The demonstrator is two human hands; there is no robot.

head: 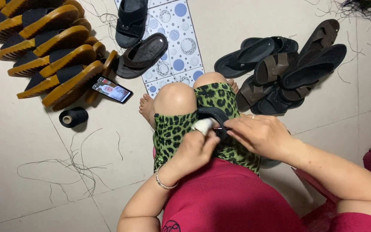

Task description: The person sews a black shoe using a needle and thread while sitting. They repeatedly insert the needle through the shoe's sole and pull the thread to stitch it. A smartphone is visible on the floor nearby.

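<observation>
- A black sandal (214, 115) is held on the lap, above the knees.
- The left hand (196, 148), one finger wrapped in white, is closed on its strap; the right hand (260, 134) pinches it.
- It is judged light, with a pliant strap and a stiffer sole; best gripped by the sole edge.

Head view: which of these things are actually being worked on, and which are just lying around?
In hand:
black sandal on the lap
left hand, forefinger wrapped white
right hand

Lying about:
black thread spool
phone
yellow-edged soles
finished sandal pile
loose threads
</observation>
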